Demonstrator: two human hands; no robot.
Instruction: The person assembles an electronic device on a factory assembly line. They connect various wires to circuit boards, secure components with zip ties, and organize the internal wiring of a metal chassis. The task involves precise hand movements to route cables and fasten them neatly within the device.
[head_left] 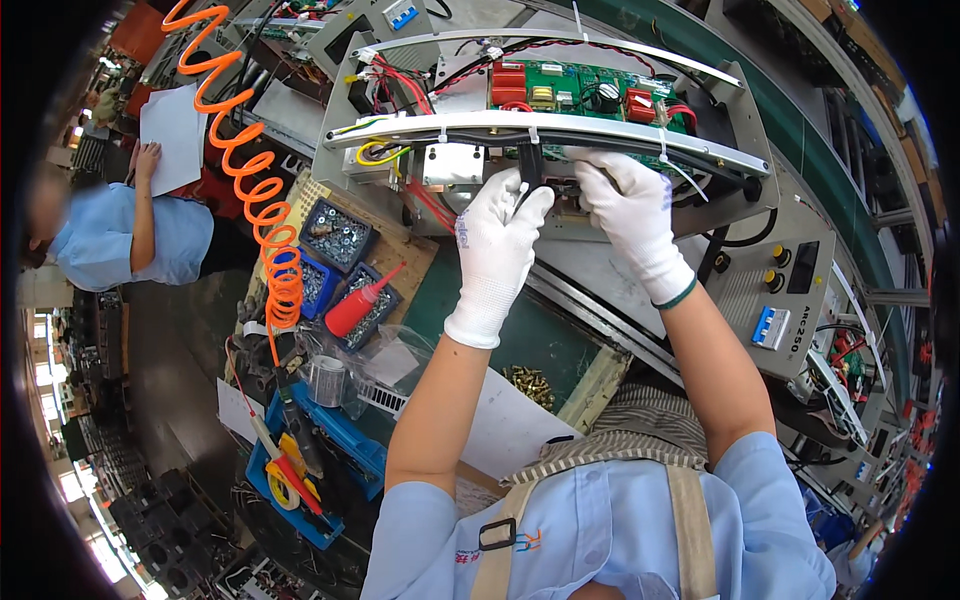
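Both my hands wear white knit gloves and are raised to the front of an open metal machine chassis (pixel 752 125). My left hand (pixel 497 235) is closed on a black cable bundle (pixel 530 163) that hangs below the chassis's front silver rail (pixel 470 124). Just to the right, my right hand (pixel 632 210) has its fingers curled under the same rail; what they pinch is hidden. A white cable tie (pixel 686 178) sticks out from the rail beside it. Behind the rail sit a green circuit board (pixel 570 82) with red components, and red wires (pixel 400 82).
Screw bins (pixel 338 236), a red squeeze bottle (pixel 352 308) and a blue tool tray (pixel 350 430) lie to the left. An orange coiled hose (pixel 250 165) hangs there. Brass fittings (pixel 530 386) sit nearer me. Another panel (pixel 790 300) stands at right; a co-worker (pixel 135 235) is far left.
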